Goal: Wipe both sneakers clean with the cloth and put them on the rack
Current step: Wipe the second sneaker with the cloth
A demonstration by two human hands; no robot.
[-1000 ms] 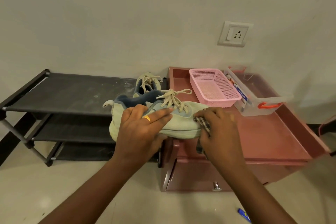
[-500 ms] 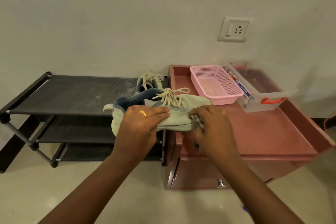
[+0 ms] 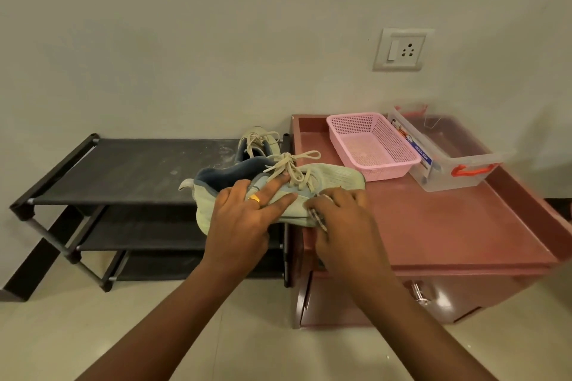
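A pale green sneaker (image 3: 334, 178) with cream laces and a blue lining is held in the air, toe to the right, between the rack and the cabinet. My left hand (image 3: 241, 219) grips its near side, fingers spread over the upper. My right hand (image 3: 343, 226) presses a checked cloth (image 3: 318, 218) against the side near the toe; most of the cloth is hidden under the hand. The second sneaker (image 3: 260, 141) stands on the right end of the black rack's (image 3: 123, 170) top shelf, partly hidden behind the held one.
A reddish-brown cabinet (image 3: 448, 226) with a raised rim stands right of the rack. On it are a pink mesh basket (image 3: 371, 145) and a clear plastic box (image 3: 445, 158) with orange handles. A wall socket (image 3: 402, 49) sits above. The rack has two lower shelves.
My right hand with the cloth has slid left along the sneaker's side, from the toe toward the middle. The sneaker's toe has risen a little. My left hand keeps its hold.
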